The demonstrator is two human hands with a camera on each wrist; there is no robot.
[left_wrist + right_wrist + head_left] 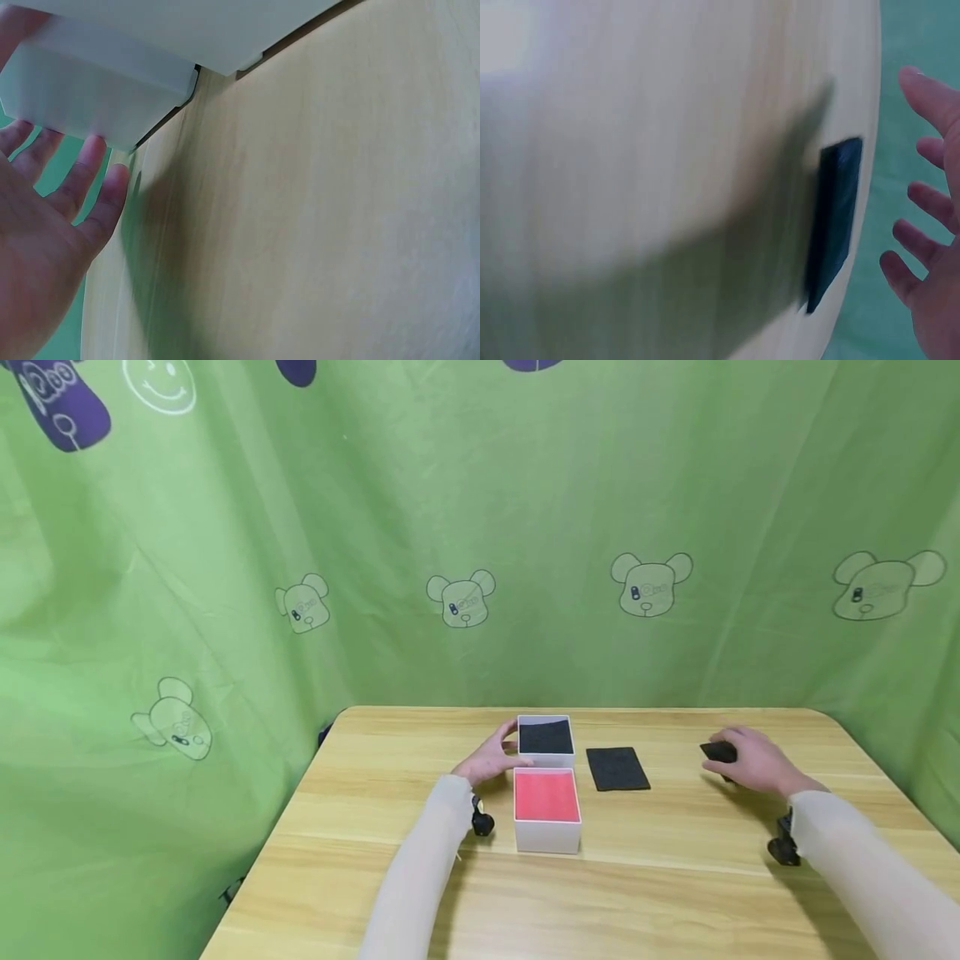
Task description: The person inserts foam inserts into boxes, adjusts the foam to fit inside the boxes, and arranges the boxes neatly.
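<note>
Right grip (756, 762) wide, fingers spread by a black block (717, 751); right wrist view shows an apparent gap between the two. Block sits on the counter (637, 893), near its far edge; right edge lies further out on that grip's right. Left grip (491, 758) also wide: thumb at the near wall of the rear box (547, 761), fingers at its left side. Can't tell if they touch. Front box (547, 837) is just nearer than left grip, slightly right. A flat sheet (617, 769) lies right of the rear box, with a run of wood from there to right grip. More wood left of left grip, out to the left edge. Counter is pale wood-grain; green curtain (540, 485) behind. Count: two white boxes, one black fill (545, 737) (rear), one red fill (546, 797) (front), one black sheet, one block.
</note>
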